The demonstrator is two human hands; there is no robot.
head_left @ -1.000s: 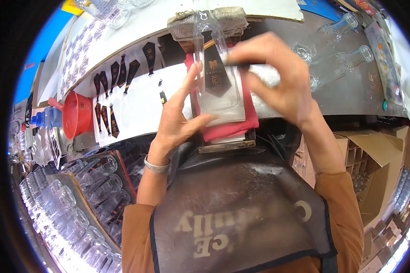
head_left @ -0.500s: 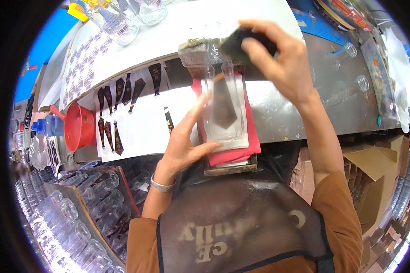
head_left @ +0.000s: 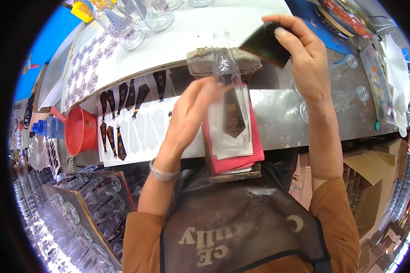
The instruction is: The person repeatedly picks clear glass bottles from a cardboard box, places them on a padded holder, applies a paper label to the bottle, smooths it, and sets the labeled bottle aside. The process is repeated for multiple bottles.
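Note:
A clear glass bottle (head_left: 243,142) lies with its neck pointing away, on white paper over a folded pink cloth (head_left: 257,152). A dark tie-shaped decal (head_left: 233,116) with reddish and gold print sits on its upper side. My left hand (head_left: 187,113) is at the bottle's left shoulder, fingertips blurred, so whether they touch or grip anything is unclear. Raised to the right of the neck, my right hand (head_left: 307,57) pinches a dark, flat, squarish scraper (head_left: 268,44) between thumb and fingers, apart from the bottle.
A white sheet (head_left: 143,134) with several dark tie decals lies left, beside a red dipper (head_left: 81,131). A rolled cloth (head_left: 200,62) supports the bottle's neck end. Glass bottles (head_left: 341,98) lie on the metal table at right; others (head_left: 157,20) stand at the back. Cardboard box (head_left: 378,168) lower right.
My right hand has lifted the scraper up and right, away from the bottle neck. My left hand has moved up from the bottle's lower side to its shoulder.

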